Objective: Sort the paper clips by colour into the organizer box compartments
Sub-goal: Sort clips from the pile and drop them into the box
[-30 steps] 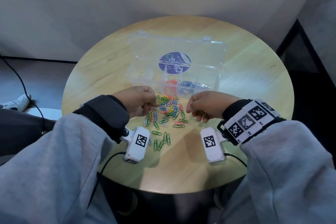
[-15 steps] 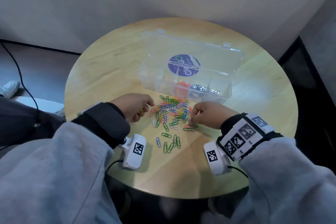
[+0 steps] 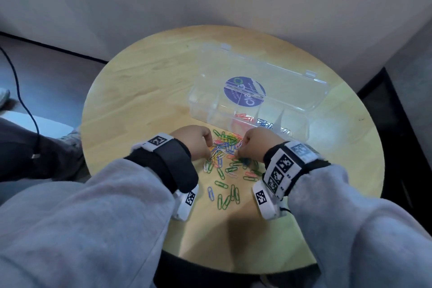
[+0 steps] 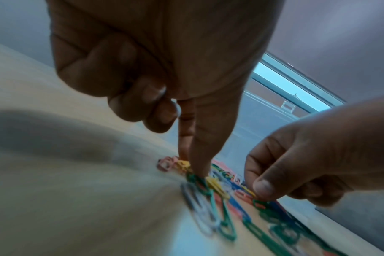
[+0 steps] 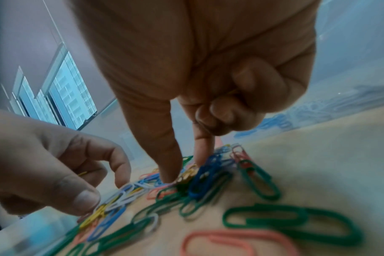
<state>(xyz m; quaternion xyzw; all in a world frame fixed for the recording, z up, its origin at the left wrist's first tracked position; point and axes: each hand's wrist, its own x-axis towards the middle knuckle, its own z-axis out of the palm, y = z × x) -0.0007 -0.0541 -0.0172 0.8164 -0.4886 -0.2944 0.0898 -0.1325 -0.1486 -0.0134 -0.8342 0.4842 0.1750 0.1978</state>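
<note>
A pile of mixed-colour paper clips (image 3: pixel 228 154) lies on the round wooden table (image 3: pixel 145 91), in front of the open clear organizer box (image 3: pixel 233 112). Red clips (image 3: pixel 244 117), blue clips (image 3: pixel 264 123) and pale clips (image 3: pixel 286 131) lie in separate compartments. My left hand (image 3: pixel 210 149) reaches into the pile's left side; thumb and forefinger pinch a yellow clip (image 4: pixel 183 164). My right hand (image 3: pixel 238 151) reaches in from the right, pinching a yellow clip (image 5: pixel 187 175). Its other fingers (image 5: pixel 252 90) are curled, with a thin yellow wire showing between them.
Loose green clips (image 3: pixel 230 196) and a blue one (image 3: pixel 211 193) lie nearer me. The box lid (image 3: pixel 268 77), with a round blue sticker (image 3: pixel 244 91), stands open behind the compartments. A black cable (image 3: pixel 25 105) hangs left of the table, and a wall stands close behind.
Both hands have moved inward over the pile and now nearly meet. The right hand has come down from beside the pile onto the clips. My head view shifted left.
</note>
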